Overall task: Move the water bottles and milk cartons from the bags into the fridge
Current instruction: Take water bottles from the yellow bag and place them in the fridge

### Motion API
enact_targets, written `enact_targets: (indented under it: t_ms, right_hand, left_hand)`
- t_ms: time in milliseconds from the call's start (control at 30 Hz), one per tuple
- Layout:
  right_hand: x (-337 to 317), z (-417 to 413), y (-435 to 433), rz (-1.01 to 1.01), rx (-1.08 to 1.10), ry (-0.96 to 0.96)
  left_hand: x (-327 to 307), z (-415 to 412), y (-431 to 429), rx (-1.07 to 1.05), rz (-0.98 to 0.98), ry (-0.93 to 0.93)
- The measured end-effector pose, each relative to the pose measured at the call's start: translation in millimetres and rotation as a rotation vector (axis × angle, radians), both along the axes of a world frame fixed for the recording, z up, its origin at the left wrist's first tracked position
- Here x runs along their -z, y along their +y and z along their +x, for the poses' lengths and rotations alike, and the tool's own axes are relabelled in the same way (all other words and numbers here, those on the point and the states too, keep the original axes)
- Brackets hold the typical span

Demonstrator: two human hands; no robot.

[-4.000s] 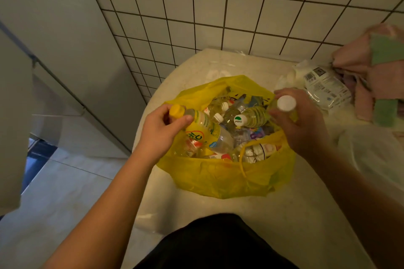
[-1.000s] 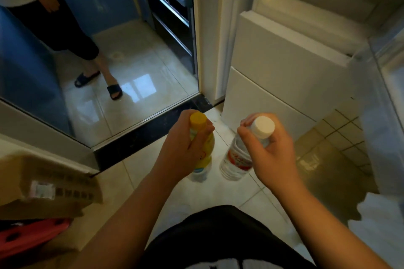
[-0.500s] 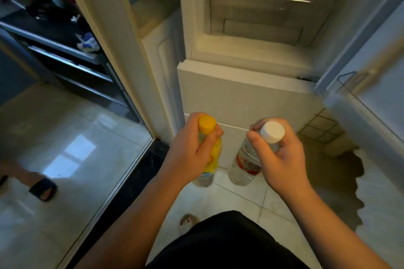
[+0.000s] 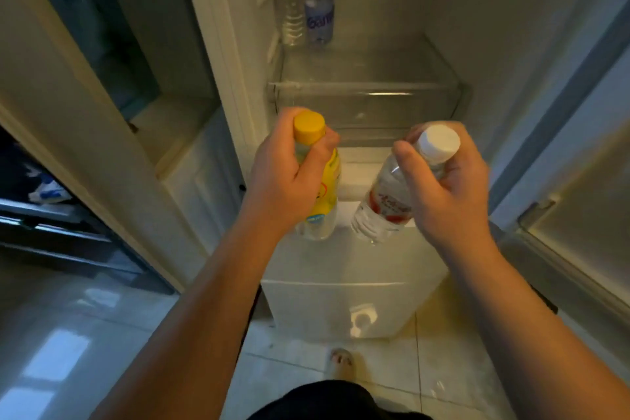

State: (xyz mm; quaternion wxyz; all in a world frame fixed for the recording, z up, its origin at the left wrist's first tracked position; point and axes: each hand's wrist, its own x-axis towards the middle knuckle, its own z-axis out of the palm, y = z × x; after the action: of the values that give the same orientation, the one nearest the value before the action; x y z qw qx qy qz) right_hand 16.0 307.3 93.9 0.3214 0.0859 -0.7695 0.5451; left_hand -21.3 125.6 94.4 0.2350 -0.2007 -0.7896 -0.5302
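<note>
Holding a yellow-capped bottle (image 4: 326, 186) by the neck in left grip (image 4: 283, 181), a white-capped bottle (image 4: 383, 206) in right grip (image 4: 446, 194), both just before the open fridge (image 4: 477, 27). Seemingly mid-delivery. Next: reaching in, standing both on the shelf (image 4: 368, 73) beside two bottles (image 4: 318, 10).

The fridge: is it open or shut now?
Open. Inside the fridge a clear drawer is exposed, and two bottles stand upright above it.

Dim, soft-focus view, wide-angle bending at edges.
</note>
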Motion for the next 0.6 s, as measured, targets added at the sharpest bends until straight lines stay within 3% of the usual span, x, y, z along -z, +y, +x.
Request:
enact_targets:
  t_ms: [333,600]
  right_hand:
    - [-69.8,-143.4,4.9,-0.098,0.028,0.274]
    - [-107.5,-222.4,12.2,-0.122,0.049,0.339]
  left_hand:
    - [-89.3,-127.6,30.6,-0.027,0.035,0.3]
    - [-126.1,-203.2,56.1,-0.041,0.076,0.418]
